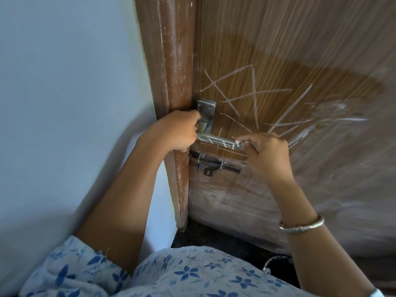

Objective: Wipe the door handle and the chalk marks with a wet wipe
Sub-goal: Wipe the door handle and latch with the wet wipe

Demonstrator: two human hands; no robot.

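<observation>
1. The door handle (214,139) sits at the door's left edge, its lever striped white. The left hand (175,131) grips its root and the right hand (265,153) pinches its free end.
2. Handle-wiping seems barely begun. No wet wipe shows plainly; the white scrap at the right fingertips cannot be identified.
3. Next, likely rubbing along the lever, then the chalk marks (252,93) above.
4. The bolt (216,166) just below and the door frame (177,82) at left crowd the strokes.
</observation>
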